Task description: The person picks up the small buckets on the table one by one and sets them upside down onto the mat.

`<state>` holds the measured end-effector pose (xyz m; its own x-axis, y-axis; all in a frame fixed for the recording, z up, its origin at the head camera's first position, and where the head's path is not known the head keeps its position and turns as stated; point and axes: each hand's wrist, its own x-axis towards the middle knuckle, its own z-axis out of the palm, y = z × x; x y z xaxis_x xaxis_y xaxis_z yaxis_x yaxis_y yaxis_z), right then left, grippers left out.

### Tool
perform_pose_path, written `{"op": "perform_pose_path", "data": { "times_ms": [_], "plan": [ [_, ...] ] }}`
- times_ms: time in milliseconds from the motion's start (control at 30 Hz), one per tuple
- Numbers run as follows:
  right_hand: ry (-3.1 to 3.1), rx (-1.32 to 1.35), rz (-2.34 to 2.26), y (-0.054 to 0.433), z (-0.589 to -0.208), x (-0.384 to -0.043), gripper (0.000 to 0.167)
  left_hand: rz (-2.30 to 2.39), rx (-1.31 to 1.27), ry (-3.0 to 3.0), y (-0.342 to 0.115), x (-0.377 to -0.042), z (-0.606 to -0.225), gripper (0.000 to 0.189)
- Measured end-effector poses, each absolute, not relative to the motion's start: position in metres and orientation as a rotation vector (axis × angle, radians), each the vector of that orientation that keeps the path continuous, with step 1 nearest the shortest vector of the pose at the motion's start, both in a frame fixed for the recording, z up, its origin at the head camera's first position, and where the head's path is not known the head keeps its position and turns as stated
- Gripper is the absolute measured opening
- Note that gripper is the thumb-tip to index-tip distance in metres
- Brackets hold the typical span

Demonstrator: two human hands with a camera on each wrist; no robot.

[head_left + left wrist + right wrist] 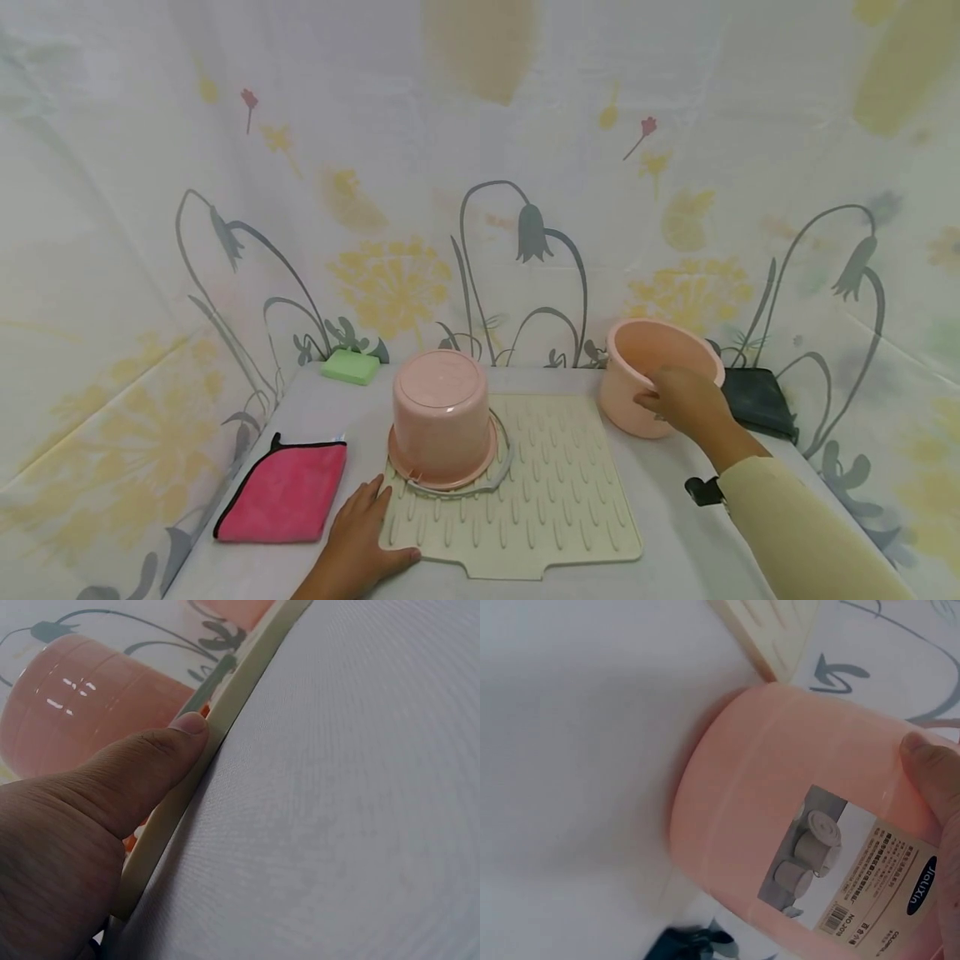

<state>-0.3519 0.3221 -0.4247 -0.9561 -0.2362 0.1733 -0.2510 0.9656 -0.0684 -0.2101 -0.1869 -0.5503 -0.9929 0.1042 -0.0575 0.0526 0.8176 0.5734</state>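
1. Right hand (690, 404): placed at the near rim of the upright bucket; grip narrow, holding that rim, with the thumb against the outer wall in the right wrist view.
2. Upright bucket (630, 410): pink, mouth upward, located off the mat's far right corner. Whether its base touched the counter could not be told.
3. Label (847, 874): printed, with a picture of buckets and a barcode, fixed to the upright bucket's outer wall.
4. Left hand (360, 537): at the mat's near left corner; grip wide, fingers spread along the left side, thumb resting over the near edge.
5. Mat (555, 500): cream, ridged, lying flat on the counter (678, 533).
6. Overturned bucket (442, 429): pink, mouth down, standing on the mat's left part.
7. Handle (504, 475): grey, curved around the near and right sides of the overturned bucket's rim.
8. Cloth (285, 496): bright pink with black edging, left of the mat and apart from it.
9. Sponge (350, 367): green, at the counter's back left.
10. Black item (757, 402): flat, to the right of the upright bucket.
11. Backdrop (360, 125): pale, flower-patterned, behind the counter.
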Motion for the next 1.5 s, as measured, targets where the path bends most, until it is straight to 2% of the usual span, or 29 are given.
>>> {"op": "perform_pose_path", "data": {
  "times_ms": [600, 900, 1233, 1500],
  "plan": [
    [-2.838, 0.372, 0.160, 0.311, -0.423, -0.320, 0.050, 0.936, 0.160, 2.922, -0.187, -0.208, -0.551, 0.117],
    [-2.785, 0.338, 0.380, 0.297, -0.421, -0.296, 0.039, 0.932, 0.153, 2.920, -0.187, -0.210, -0.549, 0.117],
    [-2.710, 0.274, 0.474, 0.277, -0.428, -0.273, 0.044, 0.926, 0.183, 2.934, -0.187, -0.209, -0.550, 0.116],
    [-2.659, 0.197, 0.622, 0.262, -0.436, -0.255, 0.038, 0.946, 0.210, 2.949, -0.186, -0.207, -0.547, 0.115]
  ]
}}
